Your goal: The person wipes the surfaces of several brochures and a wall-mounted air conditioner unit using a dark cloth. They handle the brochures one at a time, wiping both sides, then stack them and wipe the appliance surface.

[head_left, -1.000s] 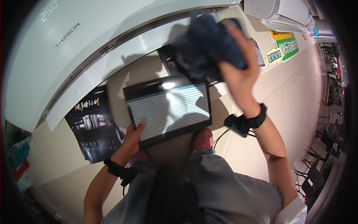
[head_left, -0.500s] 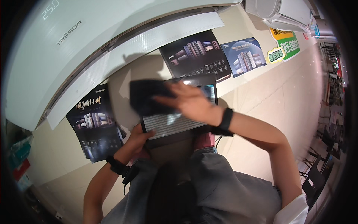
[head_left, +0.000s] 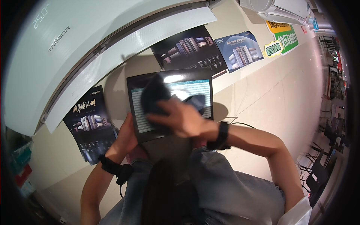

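Pale floor (head_left: 262, 108), left hand (head_left: 126, 137) holding screen (head_left: 192, 87); right hand (head_left: 185, 120) clutching dark cloth (head_left: 153, 98) over it

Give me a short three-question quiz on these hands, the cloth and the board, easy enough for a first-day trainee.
1. Which hand is on the cloth? a) left b) right
2. True or false: the cloth covers part of the board.
3. Fill in: the left hand is at the board's ____ edge.

Key: 1. b, the right hand. 2. True. 3. Left.
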Available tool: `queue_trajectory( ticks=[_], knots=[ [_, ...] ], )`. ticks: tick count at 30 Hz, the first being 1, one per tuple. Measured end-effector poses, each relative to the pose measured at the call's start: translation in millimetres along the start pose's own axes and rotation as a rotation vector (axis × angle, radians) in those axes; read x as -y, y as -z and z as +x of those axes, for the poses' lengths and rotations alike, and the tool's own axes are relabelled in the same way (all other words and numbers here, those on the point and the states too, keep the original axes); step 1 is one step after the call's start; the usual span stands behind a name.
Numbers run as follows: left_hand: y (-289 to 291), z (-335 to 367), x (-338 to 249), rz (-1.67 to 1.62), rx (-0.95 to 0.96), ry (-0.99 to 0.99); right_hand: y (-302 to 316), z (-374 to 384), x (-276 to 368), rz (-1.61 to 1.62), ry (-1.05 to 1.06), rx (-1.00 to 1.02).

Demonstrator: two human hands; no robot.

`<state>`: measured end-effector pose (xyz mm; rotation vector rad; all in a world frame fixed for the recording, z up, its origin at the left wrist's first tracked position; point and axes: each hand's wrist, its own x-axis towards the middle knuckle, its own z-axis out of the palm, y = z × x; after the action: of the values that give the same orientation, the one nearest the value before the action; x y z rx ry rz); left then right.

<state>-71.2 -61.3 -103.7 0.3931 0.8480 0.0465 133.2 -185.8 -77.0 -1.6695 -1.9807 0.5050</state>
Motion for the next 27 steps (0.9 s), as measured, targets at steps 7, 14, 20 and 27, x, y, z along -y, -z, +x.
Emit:
queue_trajectory(
  ticks=[7,14,20,27],
  knots=[
    [-3,-18,-13,-0.108,-0.012,0.187,-23,16,49,0.215,0.042,0.142],
    [17,-5,0,0.054,-0.013,-0.010,16,-33,-13,-0.121,-0.170,0.201],
    [14,-6,-2,0.152,-0.053,-0.021,78,-67,-41,-0.213,-0.335,0.275],
    [18,1,-4,0.129,-0.049,0.035,29,-39,-24,-0.118,-0.246,0.189]
  ],
)
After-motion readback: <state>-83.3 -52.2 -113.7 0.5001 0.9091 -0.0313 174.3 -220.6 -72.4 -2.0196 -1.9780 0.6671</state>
